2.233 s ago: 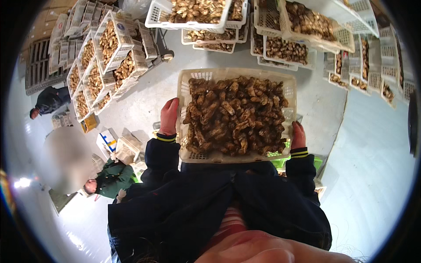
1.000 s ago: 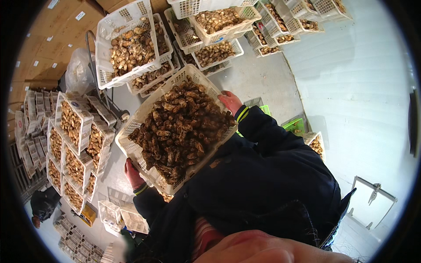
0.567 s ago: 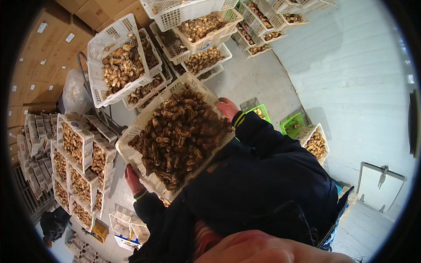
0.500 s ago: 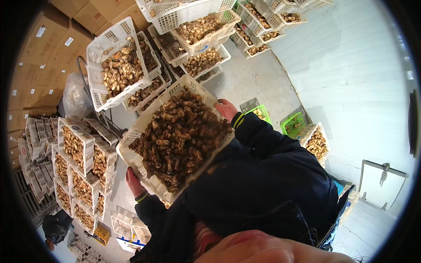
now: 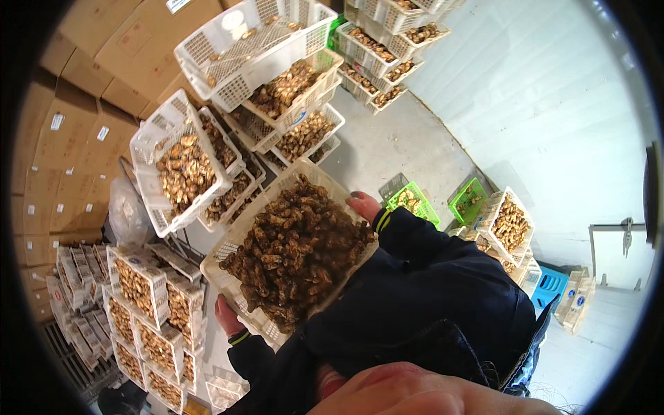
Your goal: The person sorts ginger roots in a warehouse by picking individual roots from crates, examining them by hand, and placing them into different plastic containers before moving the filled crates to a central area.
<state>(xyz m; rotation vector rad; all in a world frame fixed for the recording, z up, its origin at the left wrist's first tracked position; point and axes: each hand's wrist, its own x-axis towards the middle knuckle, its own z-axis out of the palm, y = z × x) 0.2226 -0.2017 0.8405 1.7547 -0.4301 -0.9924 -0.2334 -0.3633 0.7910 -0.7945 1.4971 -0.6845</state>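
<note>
A white plastic crate [image 5: 315, 170] is held in front of my body, tilted in the picture. Dark brown, knobbly pieces that look like mushrooms [image 5: 297, 252] fill it in a heap. My left hand [image 5: 227, 317] grips its lower left edge. At its upper right edge, my right hand [image 5: 364, 206] is closed round the rim, with the thumb on top. The fingers of both hands are partly hidden behind the crate walls. Just beyond the held crate are stacked white crates, including one with lighter mushrooms [image 5: 185, 173].
More filled crates [image 5: 142, 287] are stacked at the left, near a clear plastic bag [image 5: 128, 211]. Cardboard boxes [image 5: 76, 131] line the far left. Green crates [image 5: 423, 207] and a blue crate [image 5: 551, 285] stand at the right, by a pale wall [image 5: 539, 111].
My view has shifted, so the left stacks sit lower in the picture and the blue crate at the right shows more. Both hands still hold the crate.
</note>
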